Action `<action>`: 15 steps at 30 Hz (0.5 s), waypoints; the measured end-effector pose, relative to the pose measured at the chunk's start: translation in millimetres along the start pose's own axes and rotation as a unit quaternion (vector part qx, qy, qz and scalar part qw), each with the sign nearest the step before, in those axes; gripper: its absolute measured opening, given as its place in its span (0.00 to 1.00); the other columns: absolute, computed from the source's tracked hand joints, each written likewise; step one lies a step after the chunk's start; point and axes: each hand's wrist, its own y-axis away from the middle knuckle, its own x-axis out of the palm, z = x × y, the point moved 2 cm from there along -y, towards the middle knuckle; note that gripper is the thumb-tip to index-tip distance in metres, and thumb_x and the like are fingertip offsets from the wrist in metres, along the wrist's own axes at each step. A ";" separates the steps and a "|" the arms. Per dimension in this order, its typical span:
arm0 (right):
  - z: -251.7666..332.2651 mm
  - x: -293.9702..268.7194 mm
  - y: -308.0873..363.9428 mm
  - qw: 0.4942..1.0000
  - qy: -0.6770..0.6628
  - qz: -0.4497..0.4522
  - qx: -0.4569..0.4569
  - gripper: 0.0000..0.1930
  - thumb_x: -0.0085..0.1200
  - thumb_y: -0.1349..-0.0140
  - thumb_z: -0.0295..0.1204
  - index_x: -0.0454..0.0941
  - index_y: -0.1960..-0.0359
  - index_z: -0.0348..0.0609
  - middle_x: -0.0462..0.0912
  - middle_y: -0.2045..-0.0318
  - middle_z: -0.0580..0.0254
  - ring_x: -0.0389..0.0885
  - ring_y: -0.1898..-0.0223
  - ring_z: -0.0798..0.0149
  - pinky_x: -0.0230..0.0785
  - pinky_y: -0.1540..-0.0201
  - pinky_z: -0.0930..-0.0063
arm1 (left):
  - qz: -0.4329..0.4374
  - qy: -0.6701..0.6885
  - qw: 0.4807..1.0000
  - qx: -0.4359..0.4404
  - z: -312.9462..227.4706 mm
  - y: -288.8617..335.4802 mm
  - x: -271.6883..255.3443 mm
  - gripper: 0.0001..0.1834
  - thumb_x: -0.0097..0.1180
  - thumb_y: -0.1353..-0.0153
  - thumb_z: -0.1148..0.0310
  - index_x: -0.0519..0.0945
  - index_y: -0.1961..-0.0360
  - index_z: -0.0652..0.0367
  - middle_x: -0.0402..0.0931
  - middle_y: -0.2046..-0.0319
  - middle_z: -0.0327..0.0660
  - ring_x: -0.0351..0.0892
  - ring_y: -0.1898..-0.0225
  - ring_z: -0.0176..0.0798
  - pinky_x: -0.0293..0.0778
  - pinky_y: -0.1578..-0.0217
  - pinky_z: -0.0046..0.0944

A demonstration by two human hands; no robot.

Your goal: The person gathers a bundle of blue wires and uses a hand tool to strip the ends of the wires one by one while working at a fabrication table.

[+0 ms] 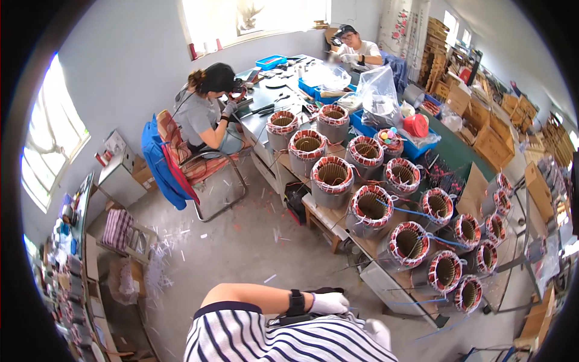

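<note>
My left hand [330, 303], in a white glove with a dark band at the wrist, is held across in front of my striped shirt [265, 338]. Its fingers look curled in, and what they hold, if anything, is hidden. A small dark object [330, 291] shows just beyond that glove; I cannot make out its kind. My right hand [379, 333], also white-gloved, is low beside the shirt, its fingers mostly hidden. Nearest to the hands, on the bench to the right, stand several grey motor stators [408, 244] with red and white laced windings, apart from both gloves.
One co-worker [208, 108] sits at the green-topped table [256, 123]; another [359, 51] is at its far end. A chair with a blue jacket [163, 160] stands left. Paper scraps [160, 259] litter the floor. Wooden crates [494, 136] and blue bins [365, 123] are right.
</note>
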 end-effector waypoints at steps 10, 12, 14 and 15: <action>136.7 133.7 -0.4 0.854 0.368 0.275 -0.244 0.23 0.56 0.44 0.33 0.71 0.48 0.35 0.73 0.49 0.48 0.72 0.46 0.53 0.62 0.43 0.68 | -0.048 -0.062 0.995 0.065 -8.8 -10.6 0.9 0.15 0.44 0.40 0.69 0.78 0.55 0.62 0.77 0.62 0.52 0.76 0.56 0.53 0.71 0.55 0.46; 85.2 85.7 -26.4 0.834 0.463 0.115 -0.275 0.16 0.52 0.41 0.33 0.76 0.54 0.38 0.79 0.57 0.50 0.77 0.54 0.54 0.68 0.49 0.68 | -0.008 -0.188 0.981 -0.046 -12.2 1.5 -5.1 0.16 0.45 0.42 0.66 0.79 0.59 0.64 0.78 0.62 0.55 0.76 0.56 0.55 0.70 0.55 0.47; 23.1 16.0 -53.8 0.697 0.670 0.130 -0.220 0.13 0.48 0.40 0.33 0.79 0.60 0.39 0.81 0.64 0.50 0.80 0.60 0.54 0.71 0.55 0.67 | -0.079 -0.170 0.982 -0.003 25.3 -0.1 -1.1 0.16 0.48 0.46 0.62 0.81 0.66 0.64 0.79 0.66 0.55 0.78 0.62 0.56 0.71 0.59 0.47; -32.1 -33.9 -65.5 0.793 0.597 0.068 -0.099 0.12 0.47 0.40 0.33 0.79 0.62 0.39 0.81 0.66 0.49 0.80 0.63 0.53 0.71 0.57 0.65 | -0.063 -0.164 0.984 0.018 22.6 -3.6 -4.5 0.16 0.48 0.46 0.62 0.81 0.67 0.63 0.79 0.67 0.55 0.78 0.63 0.56 0.71 0.59 0.48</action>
